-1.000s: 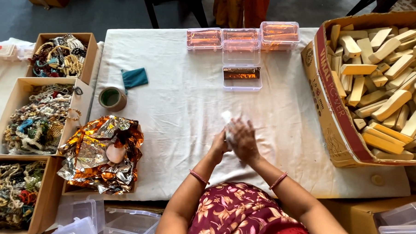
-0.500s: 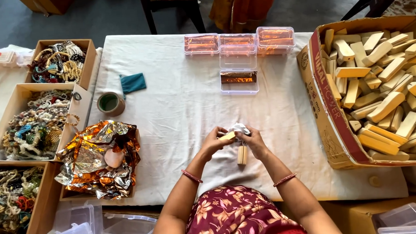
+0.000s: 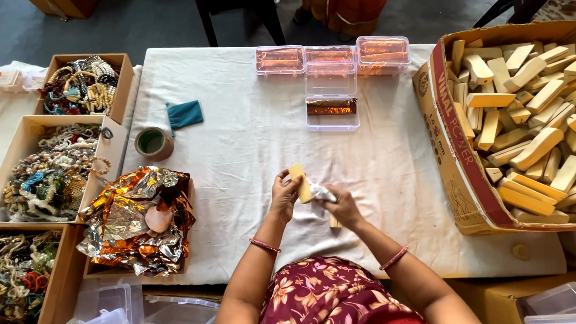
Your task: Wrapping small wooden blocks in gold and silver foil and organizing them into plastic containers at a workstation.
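My left hand (image 3: 284, 195) grips a pale wooden block (image 3: 299, 181), held upright over the white tablecloth (image 3: 236, 151). My right hand (image 3: 342, 207) pinches a small crumpled piece of clear plastic wrap (image 3: 321, 193) that touches the block's lower end. A second wooden piece (image 3: 334, 222) lies on the cloth just under my right hand, mostly hidden. Both wrists wear thin red bangles.
A big cardboard box (image 3: 454, 169) of wooden blocks stands at the right. Clear plastic cases (image 3: 330, 77) sit at the far middle, one open. Crumpled foil sheets (image 3: 137, 218), a tape roll (image 3: 152, 142), a teal pouch (image 3: 184, 114) and boxes of beaded jewellery (image 3: 52, 170) fill the left.
My hands have parted from a clasp. The wooden block now stands clear in my left hand and the plastic wrap is drawn off to the right.
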